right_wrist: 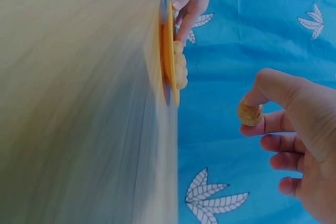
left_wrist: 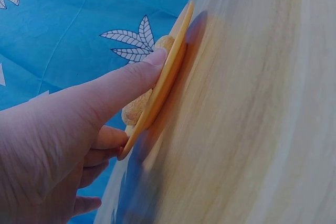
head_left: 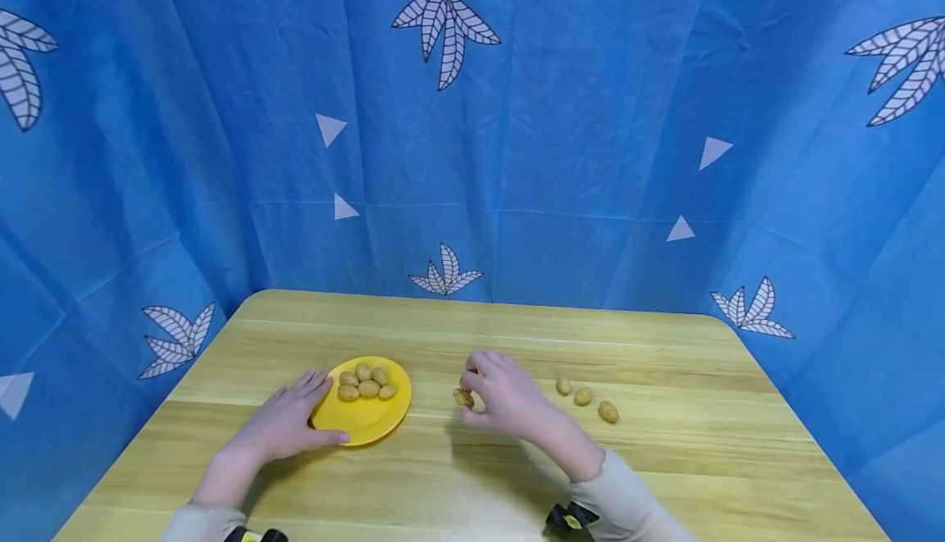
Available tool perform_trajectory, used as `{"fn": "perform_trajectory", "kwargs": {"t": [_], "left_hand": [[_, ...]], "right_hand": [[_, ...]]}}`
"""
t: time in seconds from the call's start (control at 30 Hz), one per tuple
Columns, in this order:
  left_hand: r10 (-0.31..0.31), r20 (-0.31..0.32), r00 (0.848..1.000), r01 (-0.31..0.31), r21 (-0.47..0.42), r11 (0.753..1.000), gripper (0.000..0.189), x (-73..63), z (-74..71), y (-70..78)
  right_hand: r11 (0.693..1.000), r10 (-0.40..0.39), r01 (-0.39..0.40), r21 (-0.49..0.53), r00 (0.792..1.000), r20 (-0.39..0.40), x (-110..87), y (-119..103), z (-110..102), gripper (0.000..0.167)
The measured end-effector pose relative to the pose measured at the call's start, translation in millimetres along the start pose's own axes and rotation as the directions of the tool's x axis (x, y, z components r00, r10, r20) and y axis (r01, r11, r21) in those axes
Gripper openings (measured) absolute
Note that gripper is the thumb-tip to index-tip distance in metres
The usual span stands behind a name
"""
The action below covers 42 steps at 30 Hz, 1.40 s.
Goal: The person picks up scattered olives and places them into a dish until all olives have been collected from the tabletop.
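My right hand (head_left: 509, 394) pinches a small potato (right_wrist: 249, 113) between thumb and index finger, raised above the table, while its other fingers curl loosely. To its left stands a yellow plate (head_left: 365, 423), with several small potatoes (head_left: 369, 389) grouped on its far half. My left hand (head_left: 291, 419) rests on the plate's left edge, fingers spread and fairly straight. In the left wrist view its thumb (left_wrist: 134, 74) lies along the rim and the fingertips touch the rim lower down. Part of the potato pile is hidden behind that thumb there.
Three more small potatoes (head_left: 583, 396) lie in a slanting row on the wooden table (head_left: 701, 468), right of my right hand. A blue curtain (head_left: 561, 116) with leaf prints hangs behind the table and along its sides.
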<state>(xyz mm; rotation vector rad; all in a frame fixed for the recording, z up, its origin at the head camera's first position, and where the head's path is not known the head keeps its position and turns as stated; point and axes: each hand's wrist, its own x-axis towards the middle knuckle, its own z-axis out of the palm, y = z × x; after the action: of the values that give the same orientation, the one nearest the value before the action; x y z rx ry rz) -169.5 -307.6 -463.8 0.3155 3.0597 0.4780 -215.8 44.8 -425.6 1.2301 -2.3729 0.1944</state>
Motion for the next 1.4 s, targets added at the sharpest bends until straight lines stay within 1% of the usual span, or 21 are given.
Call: {"fn": "perform_trajectory", "kwargs": {"t": [0.17, 0.4, 0.73, 0.87, 1.03, 1.4], "left_hand": [[-0.003, 0.010, 1.000, 0.003, 0.000, 1.000, 0.110, 0.7, -0.4, 0.7], [0.000, 0.011, 1.000, 0.000, 0.002, 1.000, 0.109, 2.2, -1.5, 0.4], [0.001, 0.018, 1.000, -0.001, 0.006, 1.000, 0.110, 1.6, -2.2, 0.4], [-0.002, 0.015, 1.000, 0.002, 0.004, 1.000, 0.110, 2.0, -1.1, -0.8], [-0.001, 0.011, 1.000, 0.001, 0.002, 1.000, 0.109, 1.4, -0.2, -0.6], [0.001, 0.003, 1.000, -0.001, 0.011, 1.000, 0.109, 1.0, -0.5, -0.7]], "right_hand": [[1.000, 0.014, -0.015, 0.024, 1.000, 0.025, 8.4, -4, 4, 0.015], [1.000, -0.009, 0.009, 0.012, 0.999, 0.034, 18.1, -8, 9, 0.014], [1.000, -0.020, 0.020, 0.014, 0.998, 0.060, 31.4, -14, 15, 0.013], [0.999, -0.029, 0.028, 0.029, 0.998, 0.062, 36.8, -16, 18, 0.013], [0.999, -0.032, 0.028, 0.046, 0.995, 0.089, 43.5, -20, 23, 0.014], [0.996, -0.070, 0.066, 0.055, 0.995, 0.071, 58.6, -30, 30, 0.013]]}}
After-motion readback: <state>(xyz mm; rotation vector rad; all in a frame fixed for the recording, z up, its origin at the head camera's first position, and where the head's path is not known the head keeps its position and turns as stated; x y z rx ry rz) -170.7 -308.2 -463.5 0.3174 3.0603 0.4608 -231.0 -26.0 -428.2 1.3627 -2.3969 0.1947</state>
